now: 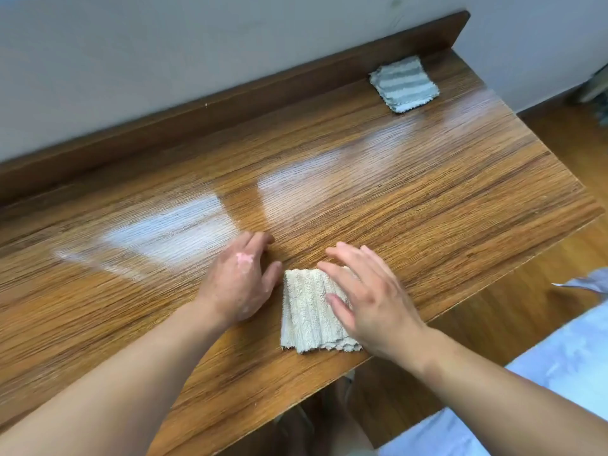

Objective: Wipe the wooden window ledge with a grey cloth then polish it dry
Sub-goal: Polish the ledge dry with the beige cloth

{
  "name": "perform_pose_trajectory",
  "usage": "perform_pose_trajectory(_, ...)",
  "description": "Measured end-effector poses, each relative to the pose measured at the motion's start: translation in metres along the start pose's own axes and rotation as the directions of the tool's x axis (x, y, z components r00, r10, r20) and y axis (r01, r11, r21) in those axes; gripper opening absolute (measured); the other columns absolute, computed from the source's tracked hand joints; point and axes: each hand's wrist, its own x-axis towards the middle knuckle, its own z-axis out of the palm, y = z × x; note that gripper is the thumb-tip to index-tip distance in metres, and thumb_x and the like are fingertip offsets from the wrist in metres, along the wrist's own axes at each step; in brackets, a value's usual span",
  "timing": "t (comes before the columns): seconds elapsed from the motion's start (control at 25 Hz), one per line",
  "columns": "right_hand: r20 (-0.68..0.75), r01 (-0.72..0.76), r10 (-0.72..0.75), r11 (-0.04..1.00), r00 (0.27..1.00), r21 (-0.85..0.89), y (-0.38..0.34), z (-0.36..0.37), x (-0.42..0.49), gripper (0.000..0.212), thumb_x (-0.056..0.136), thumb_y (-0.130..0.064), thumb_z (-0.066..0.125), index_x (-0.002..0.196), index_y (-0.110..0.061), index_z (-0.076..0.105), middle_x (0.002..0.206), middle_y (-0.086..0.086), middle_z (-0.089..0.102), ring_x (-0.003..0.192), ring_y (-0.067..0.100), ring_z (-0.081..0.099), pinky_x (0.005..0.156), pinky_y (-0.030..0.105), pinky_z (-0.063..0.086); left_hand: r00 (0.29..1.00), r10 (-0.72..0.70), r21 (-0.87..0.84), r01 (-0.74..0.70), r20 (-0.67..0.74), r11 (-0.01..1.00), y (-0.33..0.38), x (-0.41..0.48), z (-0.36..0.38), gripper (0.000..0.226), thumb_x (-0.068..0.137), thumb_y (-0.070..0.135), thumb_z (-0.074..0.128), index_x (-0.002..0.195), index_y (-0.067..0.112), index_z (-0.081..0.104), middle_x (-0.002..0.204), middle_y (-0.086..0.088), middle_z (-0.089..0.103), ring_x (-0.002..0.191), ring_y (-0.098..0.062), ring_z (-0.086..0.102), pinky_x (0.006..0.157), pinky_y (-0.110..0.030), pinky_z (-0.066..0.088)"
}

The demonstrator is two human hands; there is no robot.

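Observation:
A wide wooden ledge (411, 192) with a raised dark back strip runs across the view. A folded grey striped cloth (404, 83) lies at its far right end, apart from both hands. Near the front edge lies a folded cream ribbed cloth (307, 311). My right hand (368, 297) rests flat on the cream cloth's right side, fingers spread, pressing rather than gripping. My left hand (238, 281) lies flat on the bare wood just left of that cloth, thumb close to its edge, holding nothing.
A pale wall (164, 60) rises behind the back strip. The ledge ends at its right corner (592, 205), with wooden floor (559, 143) below. Pale fabric (559, 373) shows at the lower right. Bright light patches reflect on the ledge's left and middle.

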Motion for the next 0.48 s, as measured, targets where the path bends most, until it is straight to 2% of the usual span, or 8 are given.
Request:
perform_pose_trajectory(0.04,0.073,0.143,-0.140,0.989,0.988,-0.041,-0.015,0.018,-0.010,0.059,0.096,-0.036,0.062,0.149,-0.015,0.047,0.161,0.009,0.039,0.151,0.025,0.032,0.124,0.053,0.023,0.993,0.022,0.125,-0.008,-0.115,0.992,-0.019,0.006,0.000,0.055,0.094,0.052,0.049,0.140,0.022,0.048,0.131,-0.003,0.055,0.121,-0.027,0.054,0.097,-0.043,0.048)
perform_pose_trajectory(0.08,0.161,0.224,-0.209,0.972,0.964,-0.078,-0.027,0.033,-0.018,0.066,0.100,-0.043,0.053,0.157,-0.015,0.035,0.169,0.010,0.023,0.157,0.025,0.015,0.126,0.054,0.014,0.986,0.005,0.237,0.036,-0.169,0.971,-0.036,0.012,-0.004,0.061,0.092,0.057,0.045,0.144,0.025,0.045,0.144,-0.007,0.047,0.132,-0.031,0.044,0.105,-0.052,0.041)
perform_pose_trajectory(0.16,0.274,0.237,-0.192,0.961,0.942,-0.142,-0.029,0.044,-0.006,0.073,0.104,-0.055,0.030,0.164,-0.016,0.011,0.172,0.007,-0.002,0.158,0.022,-0.008,0.125,0.055,0.007,0.981,-0.121,0.341,0.168,-0.154,0.925,-0.070,0.026,-0.014,0.070,0.093,0.069,0.034,0.154,0.035,0.027,0.163,-0.009,0.023,0.150,-0.034,0.018,0.116,-0.061,0.021)
perform_pose_trajectory(0.2,0.272,0.206,-0.149,0.959,0.951,-0.192,-0.020,0.045,0.018,0.076,0.104,-0.060,0.021,0.164,-0.017,0.000,0.171,0.005,-0.012,0.157,0.020,-0.016,0.125,0.055,0.004,0.971,-0.193,0.348,0.230,-0.138,0.909,-0.089,0.031,-0.018,0.074,0.092,0.075,0.027,0.156,0.038,0.017,0.167,-0.008,0.012,0.154,-0.032,0.007,0.118,-0.063,0.012)
perform_pose_trajectory(0.28,0.233,0.061,0.000,0.965,0.972,-0.256,0.001,0.040,0.090,0.082,0.101,-0.068,0.009,0.161,-0.017,-0.017,0.168,0.003,-0.024,0.154,0.017,-0.025,0.125,0.054,-0.005,0.946,-0.283,0.324,0.320,-0.157,0.890,-0.120,0.033,-0.025,0.082,0.087,0.084,0.016,0.156,0.040,0.010,0.169,-0.008,0.003,0.155,-0.032,0.000,0.118,-0.065,0.005)
perform_pose_trajectory(0.4,0.132,-0.258,0.293,0.938,0.947,-0.232,0.023,0.025,0.189,0.086,0.100,-0.069,0.008,0.162,-0.014,-0.013,0.170,0.005,-0.020,0.155,0.019,-0.020,0.125,0.054,-0.008,0.924,-0.318,0.288,0.370,-0.213,0.883,-0.138,0.033,-0.029,0.090,0.082,0.088,0.009,0.157,0.038,0.012,0.168,-0.011,0.007,0.154,-0.031,0.003,0.119,-0.065,0.005)
perform_pose_trajectory(0.44,0.127,-0.272,0.307,0.933,0.943,-0.237,0.019,0.028,0.195,0.085,0.100,-0.068,0.009,0.162,-0.012,-0.010,0.170,0.005,-0.019,0.156,0.020,-0.019,0.125,0.055,-0.007,0.925,-0.310,0.295,0.366,-0.219,0.882,-0.139,0.035,-0.027,0.090,0.082,0.088,0.008,0.157,0.038,0.011,0.168,-0.011,0.008,0.154,-0.031,0.003,0.119,-0.064,0.005)
perform_pose_trajectory(0.48,0.150,-0.223,0.265,0.943,0.952,-0.248,0.003,0.036,0.180,0.085,0.100,-0.068,0.009,0.162,-0.012,-0.009,0.170,0.006,-0.018,0.156,0.021,-0.018,0.125,0.055,-0.006,0.927,-0.308,0.305,0.363,-0.213,0.881,-0.140,0.034,-0.025,0.090,0.082,0.088,0.008,0.157,0.038,0.010,0.168,-0.011,0.007,0.154,-0.031,0.002,0.119,-0.064,0.005)
